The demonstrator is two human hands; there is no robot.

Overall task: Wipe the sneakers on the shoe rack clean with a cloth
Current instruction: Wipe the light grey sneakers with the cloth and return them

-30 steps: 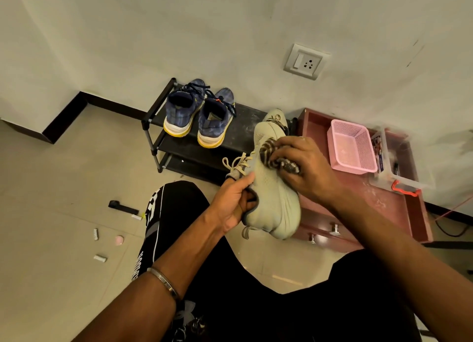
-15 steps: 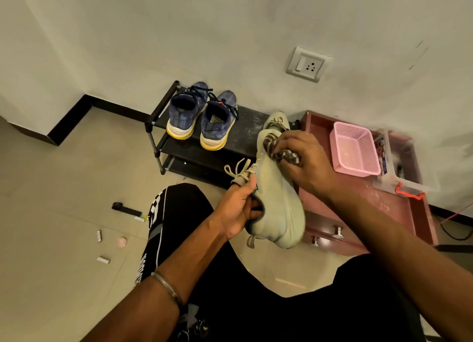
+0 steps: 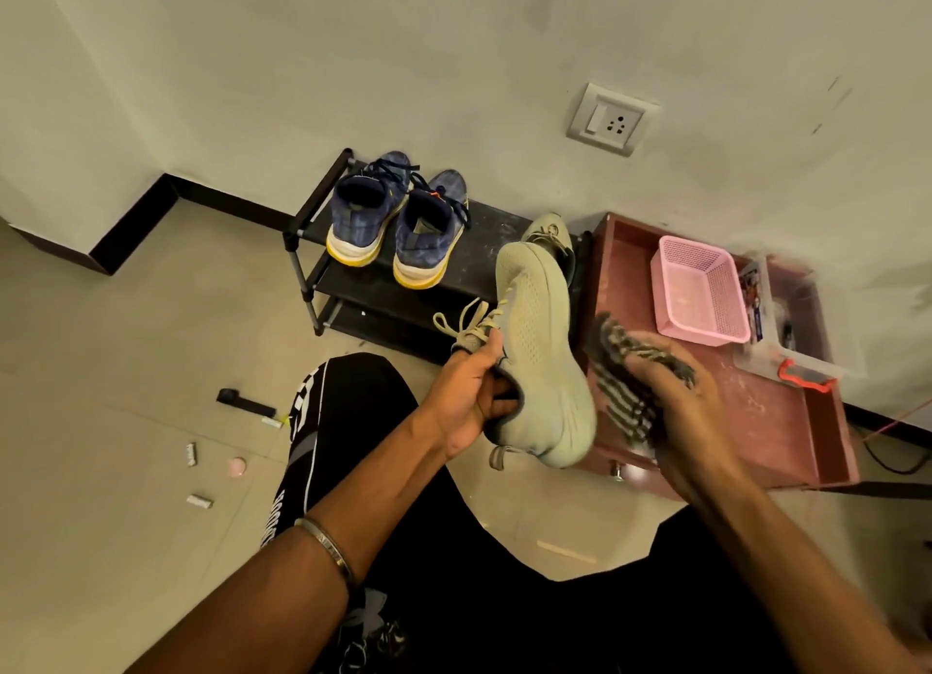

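Two navy sneakers (image 3: 398,222), black rack (image 3: 497,224), tiled floor (image 3: 101,371)

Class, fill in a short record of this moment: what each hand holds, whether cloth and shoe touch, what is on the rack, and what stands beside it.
left hand: grips the beige sneaker at its collar
right hand: holds the striped cloth, blurred
cloth and sneaker: apart, cloth to the shoe's right
rack: blue sneakers, second beige sneaker
beside rack: red drawer with pink basket

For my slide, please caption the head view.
Left hand holds a beige sneaker; right hand grips a striped cloth beside it.
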